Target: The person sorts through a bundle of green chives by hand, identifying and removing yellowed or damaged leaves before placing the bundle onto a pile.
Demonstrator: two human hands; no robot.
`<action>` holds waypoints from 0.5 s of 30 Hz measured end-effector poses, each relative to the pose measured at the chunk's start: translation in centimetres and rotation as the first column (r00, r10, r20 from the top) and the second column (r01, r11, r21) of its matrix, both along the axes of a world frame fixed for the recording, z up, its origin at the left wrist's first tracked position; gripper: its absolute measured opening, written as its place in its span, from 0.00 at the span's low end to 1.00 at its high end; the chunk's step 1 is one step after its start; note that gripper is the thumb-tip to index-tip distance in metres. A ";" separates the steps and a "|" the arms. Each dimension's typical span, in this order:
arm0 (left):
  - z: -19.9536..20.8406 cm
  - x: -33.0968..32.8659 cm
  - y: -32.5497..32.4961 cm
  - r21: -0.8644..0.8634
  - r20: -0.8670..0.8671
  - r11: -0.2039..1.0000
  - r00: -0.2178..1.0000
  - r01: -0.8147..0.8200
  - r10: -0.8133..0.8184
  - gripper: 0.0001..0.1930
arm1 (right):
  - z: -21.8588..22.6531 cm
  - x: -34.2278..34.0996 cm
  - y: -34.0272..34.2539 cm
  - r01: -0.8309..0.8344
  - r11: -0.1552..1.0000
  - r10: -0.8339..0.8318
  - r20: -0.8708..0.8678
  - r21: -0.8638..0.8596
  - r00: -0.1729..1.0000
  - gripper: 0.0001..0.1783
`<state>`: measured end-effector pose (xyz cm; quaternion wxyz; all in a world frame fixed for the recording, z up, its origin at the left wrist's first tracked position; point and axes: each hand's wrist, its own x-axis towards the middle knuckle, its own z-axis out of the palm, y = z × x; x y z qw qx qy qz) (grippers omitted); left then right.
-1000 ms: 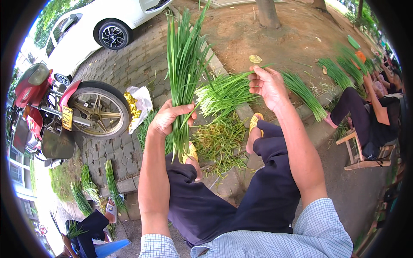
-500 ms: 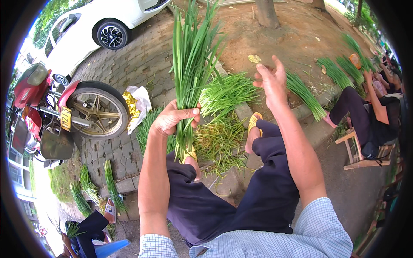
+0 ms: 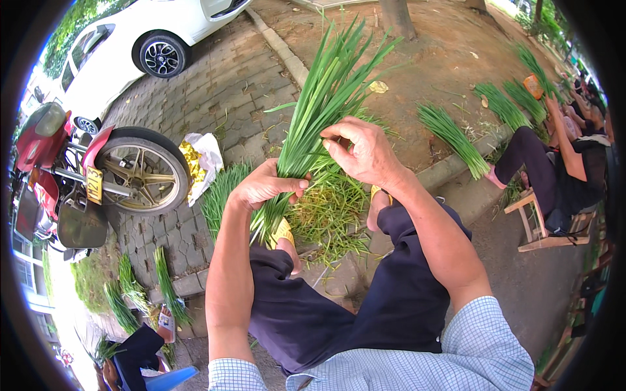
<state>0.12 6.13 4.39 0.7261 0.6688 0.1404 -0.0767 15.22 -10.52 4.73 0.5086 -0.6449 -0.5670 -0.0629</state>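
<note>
My left hand [image 3: 270, 185] is wrapped round the lower part of a bunch of green chives [image 3: 326, 94], thumb across the stems. The leaves fan up and to the right, and the pale cut ends stick out below. Against the right side of the bunch, my right hand [image 3: 366, 151] has thumb and forefinger pinched close together; whatever lies between the fingertips is too small to make out. Below the hands, a pile of loose green and yellowed trimmings [image 3: 334, 212] covers the ground between my feet. More chives [image 3: 225, 189] lie left of my left wrist.
A red motorcycle [image 3: 98, 171] and a white car [image 3: 189, 26] stand at left. Gold-and-white wrapping [image 3: 206, 163] lies by the wheel. Chive bundles [image 3: 453, 138] rest along the kerb at right, near a person on a wooden stool [image 3: 554, 238]. Another person's blue seat [image 3: 171, 378] shows lower left.
My right hand has come in from the right, from spread fingers to a pinch at the bunch. The bunch has tilted to the right and sits lower, still in my left hand.
</note>
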 end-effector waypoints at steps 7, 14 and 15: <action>-0.2 -0.1 -0.1 0.026 -0.002 0.999 1.000 0.022 -0.022 0.10 | 0.0 0.0 -0.1 -0.011 0.996 0.012 0.009 -0.090 1.000 0.04; -0.2 -0.2 0.3 0.059 -0.031 0.998 0.999 0.034 -0.032 0.11 | -0.4 0.6 -0.6 0.036 0.976 -0.002 0.154 -0.217 0.988 0.03; -0.2 -0.2 0.3 0.069 -0.034 0.997 0.999 0.030 -0.027 0.11 | -0.5 0.7 -0.7 0.043 0.969 0.000 0.177 -0.241 0.984 0.03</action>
